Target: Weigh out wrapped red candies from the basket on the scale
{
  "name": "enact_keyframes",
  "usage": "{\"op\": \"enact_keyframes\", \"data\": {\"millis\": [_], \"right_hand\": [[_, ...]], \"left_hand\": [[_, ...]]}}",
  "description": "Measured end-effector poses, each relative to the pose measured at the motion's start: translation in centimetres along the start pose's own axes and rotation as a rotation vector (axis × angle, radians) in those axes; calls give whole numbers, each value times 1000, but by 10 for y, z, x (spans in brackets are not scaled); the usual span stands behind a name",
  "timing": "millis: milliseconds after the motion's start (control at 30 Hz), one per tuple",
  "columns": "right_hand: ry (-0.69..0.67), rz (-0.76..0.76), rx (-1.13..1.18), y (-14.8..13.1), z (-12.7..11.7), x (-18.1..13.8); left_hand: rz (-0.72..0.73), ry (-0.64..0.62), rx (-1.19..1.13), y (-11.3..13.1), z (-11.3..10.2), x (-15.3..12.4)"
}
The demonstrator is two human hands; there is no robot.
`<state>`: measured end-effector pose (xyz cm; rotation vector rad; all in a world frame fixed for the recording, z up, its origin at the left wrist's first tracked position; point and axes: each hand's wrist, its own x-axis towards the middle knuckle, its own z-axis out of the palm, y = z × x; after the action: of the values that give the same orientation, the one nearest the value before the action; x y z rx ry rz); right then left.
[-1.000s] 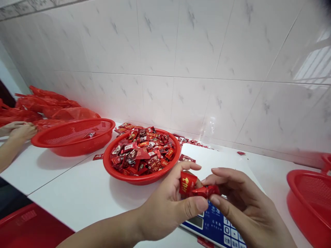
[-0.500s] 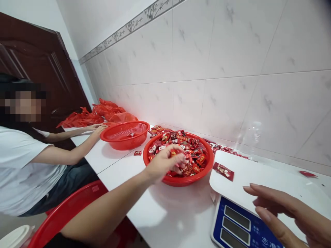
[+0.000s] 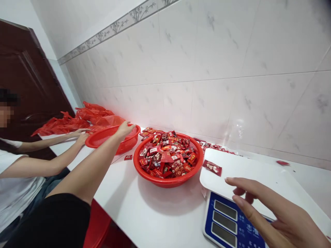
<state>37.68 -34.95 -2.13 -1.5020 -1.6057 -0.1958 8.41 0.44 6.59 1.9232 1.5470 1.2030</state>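
My left hand (image 3: 125, 131) is stretched out over the far red plastic basket (image 3: 99, 132), at its right side. Its fingers are mostly hidden and small, so I cannot tell whether they hold anything. Closer to me stands a second red basket (image 3: 144, 174), heaped with small red-wrapped packets (image 3: 168, 156). My right hand (image 3: 269, 210) hovers over a white-topped digital scale (image 3: 222, 220) with a blue panel. Its thumb and fingers are apart, with nothing between them. One red packet (image 3: 212, 167) lies on the left edge of the scale's plate (image 3: 248, 168).
A co-worker's hands (image 3: 82, 136) rest by the far basket's left rim. Red plastic bags (image 3: 93, 115) are piled behind. Loose packets (image 3: 152, 131) lie along the tiled wall, and one packet (image 3: 128, 157) sits between the baskets. A clear plastic container (image 3: 236, 132) stands behind the scale.
My left hand has moved from above the packets in the near basket, leftward to the far basket. The view has shifted right. My right hand remains over the scale, fingers still apart.
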Motion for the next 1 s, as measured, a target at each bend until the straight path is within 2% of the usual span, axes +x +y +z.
{"op": "enact_keyframes", "data": {"millis": [100,233,267,300,367,500,600,833,1000], "right_hand": [[-29,96,-50,-1,-5,2],[-13,236,-86,-8,-11,3],[-10,245,-86,-10,-13,4],[-7,246,-85,-11,-15,4],[-2,226,-81,-11,-18,4],[-9,161,-74,-10,-22,5],[-29,113,-72,-10,-24,7],[-40,48,-66,-9,-25,9],[-19,56,-44,-7,-26,10]], "left_hand": [[129,-243,89,14,41,-20],[424,-637,149,42,94,-64],[562,-761,255,49,105,-75],[633,-835,366,55,116,-84],[669,-926,571,63,138,-96],[613,-957,724,66,175,-101],[639,-942,781,67,189,-97],[792,-951,719,74,184,-86],[761,-813,643,79,170,-62]]}}
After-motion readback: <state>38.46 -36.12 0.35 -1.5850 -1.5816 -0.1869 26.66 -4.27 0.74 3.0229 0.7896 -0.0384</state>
